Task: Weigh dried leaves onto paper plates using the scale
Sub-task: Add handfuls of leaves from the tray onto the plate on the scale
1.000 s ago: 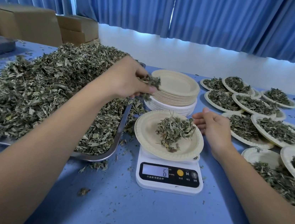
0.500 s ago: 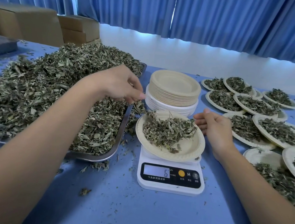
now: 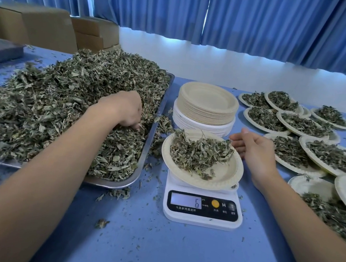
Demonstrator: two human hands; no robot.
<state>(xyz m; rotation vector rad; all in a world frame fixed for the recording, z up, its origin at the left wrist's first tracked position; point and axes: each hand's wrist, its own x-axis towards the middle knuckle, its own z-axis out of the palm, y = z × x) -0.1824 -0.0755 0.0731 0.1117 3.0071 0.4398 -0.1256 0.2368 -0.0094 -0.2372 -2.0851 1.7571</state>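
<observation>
Several beige paper plates [image 3: 304,148] are filled; one plate [image 3: 225,174] sits on the white scale [image 3: 200,220]. Left hand [image 3: 122,108] fingers are hidden in grey-green dried leaves [image 3: 51,105]; right hand [image 3: 252,149] fingers are relaxed.

One steel tray [image 3: 106,184] of dried leaves [image 3: 40,103], one digital scale [image 3: 202,206], one plate [image 3: 225,174] on it, and one stack of empty paper plates [image 3: 208,100]. At least ten filled plates [image 3: 298,169] right, at least two cardboard boxes [image 3: 39,25] far left.

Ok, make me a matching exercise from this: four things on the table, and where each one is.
1 left hand
2 right hand
3 plate with leaves
4 stack of empty plates

A behind the scale
B dug into the leaf pile on the tray
C on the scale
D right of the plate with leaves

Pairs: 1-B, 2-D, 3-C, 4-A
</observation>
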